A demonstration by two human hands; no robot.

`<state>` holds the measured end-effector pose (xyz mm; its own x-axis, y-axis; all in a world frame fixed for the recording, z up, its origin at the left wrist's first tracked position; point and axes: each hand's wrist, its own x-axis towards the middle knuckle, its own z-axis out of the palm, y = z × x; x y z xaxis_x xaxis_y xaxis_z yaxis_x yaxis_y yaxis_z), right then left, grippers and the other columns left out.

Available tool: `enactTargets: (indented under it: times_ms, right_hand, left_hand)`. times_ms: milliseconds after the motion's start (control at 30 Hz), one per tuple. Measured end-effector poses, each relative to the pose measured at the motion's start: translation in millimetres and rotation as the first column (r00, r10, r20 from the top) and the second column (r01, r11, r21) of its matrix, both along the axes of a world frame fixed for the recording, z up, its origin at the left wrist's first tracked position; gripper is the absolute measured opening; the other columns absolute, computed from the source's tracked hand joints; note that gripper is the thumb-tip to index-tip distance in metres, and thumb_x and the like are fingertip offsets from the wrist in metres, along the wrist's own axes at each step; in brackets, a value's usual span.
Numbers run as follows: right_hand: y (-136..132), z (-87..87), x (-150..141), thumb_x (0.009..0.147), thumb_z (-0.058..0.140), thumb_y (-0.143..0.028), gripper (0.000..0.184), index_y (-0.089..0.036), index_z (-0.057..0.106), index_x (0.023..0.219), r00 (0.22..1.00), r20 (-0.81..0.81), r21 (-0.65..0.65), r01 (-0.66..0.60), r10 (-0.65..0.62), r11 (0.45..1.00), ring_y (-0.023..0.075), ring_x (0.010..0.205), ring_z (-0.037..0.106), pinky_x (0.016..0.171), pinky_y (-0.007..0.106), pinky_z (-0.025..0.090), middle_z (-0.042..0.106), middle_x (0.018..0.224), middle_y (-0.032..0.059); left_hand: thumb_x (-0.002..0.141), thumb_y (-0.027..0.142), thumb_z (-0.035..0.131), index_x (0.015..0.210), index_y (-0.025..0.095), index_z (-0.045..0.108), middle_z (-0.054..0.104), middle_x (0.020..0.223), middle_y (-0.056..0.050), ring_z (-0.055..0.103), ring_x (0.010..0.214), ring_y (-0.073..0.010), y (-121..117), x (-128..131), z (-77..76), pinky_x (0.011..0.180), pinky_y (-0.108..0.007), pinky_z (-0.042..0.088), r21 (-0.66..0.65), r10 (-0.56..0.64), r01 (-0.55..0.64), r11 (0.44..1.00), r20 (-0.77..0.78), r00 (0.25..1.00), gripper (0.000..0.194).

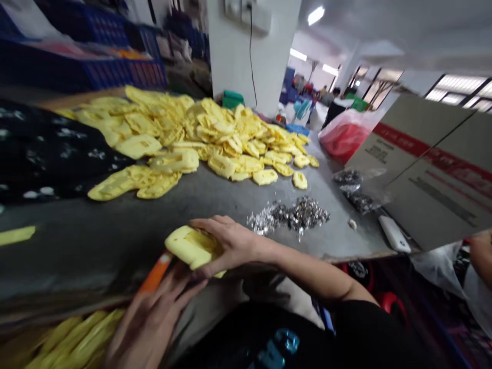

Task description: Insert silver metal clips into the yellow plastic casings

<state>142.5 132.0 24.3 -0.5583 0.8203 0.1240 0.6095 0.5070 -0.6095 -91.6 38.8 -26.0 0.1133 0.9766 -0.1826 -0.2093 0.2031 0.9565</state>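
Note:
My right hand [230, 245] reaches in from the right and is closed on a yellow plastic part [188, 247] at the near edge of the grey table [115, 230]. An orange tool handle [156, 275] runs from under that part toward my left hand [149, 320]. That hand is low at the left, smeared by motion, its fingers pointing toward the part. Whether it grips the handle is unclear.
A large pile of yellow plastic parts [215, 138] covers the table's far side. Beside it are a heap of silvery screws [290, 215], small bags [355, 192] and a white object [394, 233]. A cardboard box [434, 169] stands right. Another person's dark sleeve [38, 148] is left.

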Motion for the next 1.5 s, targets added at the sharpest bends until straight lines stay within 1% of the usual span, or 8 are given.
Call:
enactTargets:
  times_ms: [133,333,433,533,700,1000,1267,1500]
  right_hand:
    - [-102,-8.1,24,0.094,0.1,-0.063,0.113,-0.023,0.043,0.183,0.969,-0.227,0.085,0.116,-0.095,0.99,0.0387,0.174,0.048,0.146,0.059,0.043,0.05,0.187,0.0212]
    - [-169,-23.4,60,0.104,0.09,-0.066,0.11,-0.029,0.033,0.19,0.93,-0.294,0.012,0.236,-0.222,0.972,0.0387,0.174,0.05,0.143,0.063,0.051,0.05,0.189,0.0189]
    - [-184,-24.5,104,0.109,0.086,-0.061,0.078,-0.034,0.057,0.176,0.937,-0.237,0.117,0.289,-0.256,0.95,0.0356,0.156,0.069,0.127,0.059,0.064,0.068,0.174,0.0139]
    - [-183,-29.9,163,0.118,0.074,-0.039,0.02,-0.031,0.084,0.133,0.853,-0.155,0.283,0.522,-0.499,0.804,0.0278,0.116,0.082,0.101,0.049,0.067,0.087,0.123,0.0054]
    - [-153,-51.8,215,0.113,0.075,-0.027,0.016,-0.03,0.088,0.12,0.806,-0.051,0.345,0.568,-0.589,0.747,0.0284,0.101,0.073,0.092,0.047,0.053,0.082,0.103,0.005]
    - [-144,-42.4,207,0.111,0.075,-0.03,0.008,-0.028,0.082,0.106,0.842,0.074,0.318,0.488,-0.535,0.813,0.026,0.095,0.074,0.09,0.043,0.051,0.083,0.099,0.0038]
    - [-168,-5.5,145,0.108,0.082,-0.023,0.019,-0.039,0.082,0.118,0.847,-0.337,0.131,0.475,-0.412,0.87,0.0256,0.089,0.083,0.082,0.047,0.06,0.087,0.103,-0.0027]
    - [-162,14.8,121,0.108,0.082,-0.013,0.033,-0.038,0.08,0.13,0.963,-0.168,0.305,0.256,-0.213,0.917,0.0267,0.095,0.085,0.088,0.05,0.062,0.09,0.113,-0.0007]
  left_hand:
    - [0.083,0.059,0.107,0.144,0.044,0.085,0.085,0.156,0.003,0.067,0.16,-0.0384,-14,44,16.1,0.125,-0.045,0.063,-0.129,-0.061,0.087,0.988,0.194,0.979,0.067]
    - [0.068,0.05,0.118,0.132,0.036,0.088,0.091,0.14,0.0,0.077,0.145,-0.0353,-29,82,15.3,0.119,-0.041,0.065,-0.183,-0.223,0.264,0.947,0.219,0.95,0.072]
    - [0.074,0.05,0.114,0.138,0.033,0.085,0.092,0.135,-0.004,0.086,0.128,-0.0357,-31,89,18.7,0.108,-0.043,0.07,-0.202,-0.301,0.36,0.911,0.273,0.914,0.072]
    - [0.084,0.06,0.105,0.148,0.028,0.082,0.092,0.138,-0.009,0.09,0.114,-0.0359,-26,93,28.0,0.101,-0.044,0.073,-0.221,-0.329,0.418,0.881,0.347,0.878,0.075]
    - [0.085,0.074,0.099,0.172,0.026,0.066,0.094,0.125,-0.01,0.092,0.104,-0.0356,-19,96,40.2,0.093,-0.04,0.074,-0.303,-0.305,0.438,0.846,0.398,0.865,0.106]
    - [0.09,0.072,0.094,0.148,0.023,0.083,0.095,0.128,-0.011,0.092,0.112,-0.034,-16,90,32.2,0.094,-0.037,0.072,-0.373,-0.333,0.542,0.753,0.493,0.803,0.077]
    - [0.087,0.084,0.089,0.152,0.02,0.083,0.094,0.123,-0.019,0.092,0.108,-0.0444,-14,101,38.5,0.092,-0.05,0.072,-0.365,-0.513,0.727,0.582,0.529,0.676,0.091]
    - [0.084,0.083,0.086,0.143,0.019,0.087,0.094,0.115,-0.016,0.091,0.108,-0.0462,-19,96,44.1,0.086,-0.047,0.071,-0.377,-0.504,0.739,0.559,0.552,0.664,0.087]
